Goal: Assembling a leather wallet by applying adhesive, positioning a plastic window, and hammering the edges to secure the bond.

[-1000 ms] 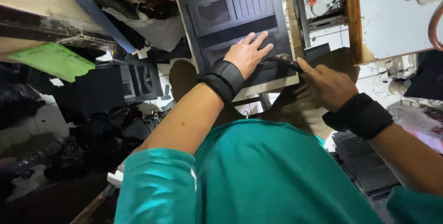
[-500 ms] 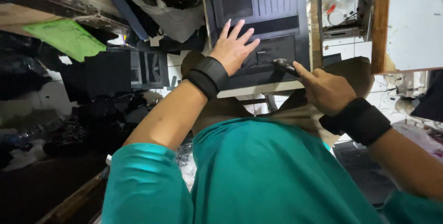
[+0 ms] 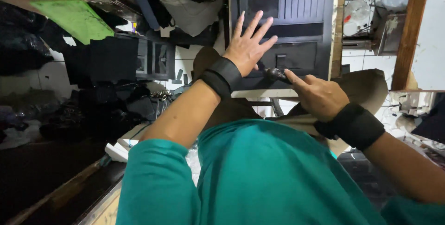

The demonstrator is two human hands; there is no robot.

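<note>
A black computer case (image 3: 296, 7) lies flat in front of me, its vented panel facing up. My left hand (image 3: 248, 44) rests on it with the fingers spread and flat, holding nothing. My right hand (image 3: 317, 95) is closed around a dark screwdriver (image 3: 276, 74), whose tip touches the case near its lower edge. Both wrists carry black bands, and my teal sleeves fill the lower part of the view.
A second black case (image 3: 153, 58) stands to the left among dark clutter. A green sheet (image 3: 74, 19) lies at upper left. A metal drive unit (image 3: 366, 19) and a wooden post (image 3: 410, 30) stand at right. White tiled floor shows beneath.
The view has shifted so the case sits higher and more central. My left hand has spread wider on the panel. My right hand keeps the screwdriver at the same spot.
</note>
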